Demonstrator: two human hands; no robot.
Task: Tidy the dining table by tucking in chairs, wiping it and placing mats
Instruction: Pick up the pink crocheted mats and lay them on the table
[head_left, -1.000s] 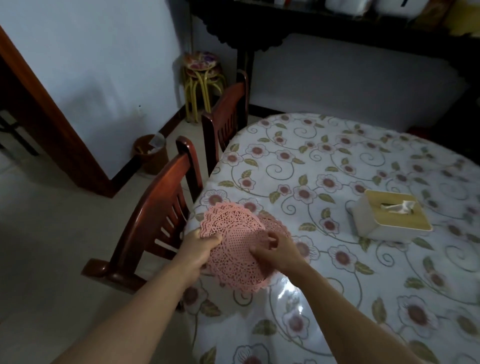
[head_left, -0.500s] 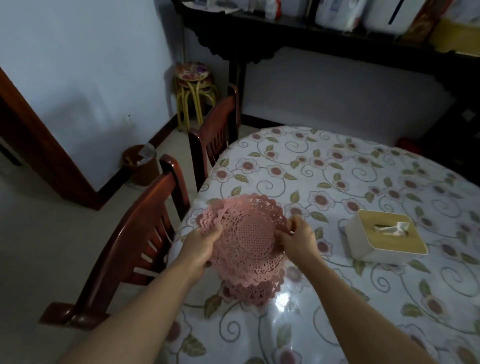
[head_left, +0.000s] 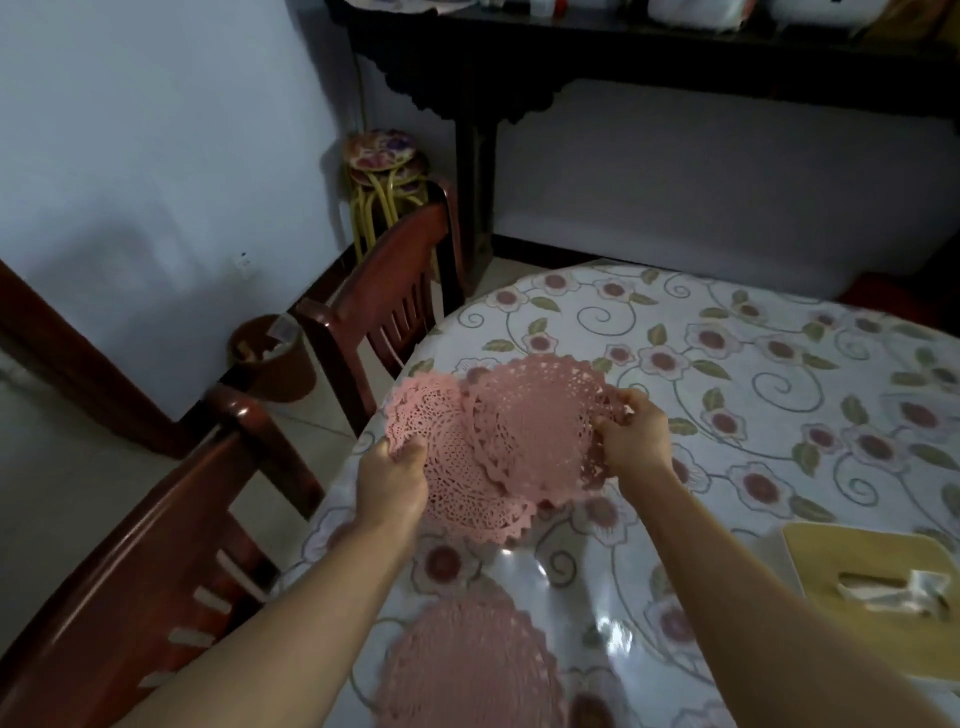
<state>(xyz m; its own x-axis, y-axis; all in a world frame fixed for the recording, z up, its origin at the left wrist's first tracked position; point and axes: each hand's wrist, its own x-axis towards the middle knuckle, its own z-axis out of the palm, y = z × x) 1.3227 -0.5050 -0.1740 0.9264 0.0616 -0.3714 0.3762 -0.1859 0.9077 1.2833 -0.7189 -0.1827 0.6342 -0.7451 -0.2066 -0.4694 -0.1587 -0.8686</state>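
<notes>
So the bench (head_left: 779, 374) is round-ish and covered in a glossy white cloth with pinkish flowers, green leaves and swirly vines, and you can see light glaring off it near the middle bottom. Both hands are up over its 9 o'clock edge holding pink lace mats: the left hand (head_left: 392, 480) has its fingers clenched around the rim of one mat (head_left: 452, 467), and the right hand (head_left: 636, 436) pinches the edge of a second mat (head_left: 540, 421) that overlaps the first one, both lifted and tilted. A third mat (head_left: 467, 660) lies flat on the cloth down at 6 o'clock, between the two forearms. At about 4 o'clock there's a tissue box (head_left: 872, 587) with a wooden-looking top and a tissue poking out. Two dark red wooden chairs sit along the left side of the bench, the near chair (head_left: 156, 561) at 8 o'clock and the far chair (head_left: 384, 296) at 10 o'clock, both with their backs close to the rim. Room-wise: pale blue-white walls, light tiled floor, a small brown bin (head_left: 272, 358) against the wall at 9 o'clock, stacked stools (head_left: 384, 171) with flowery tops in the corner at 11 o'clock, and a dark carved sideboard (head_left: 649, 57) running along the back wall at 12 o'clock with some blurry stuff on top.
</notes>
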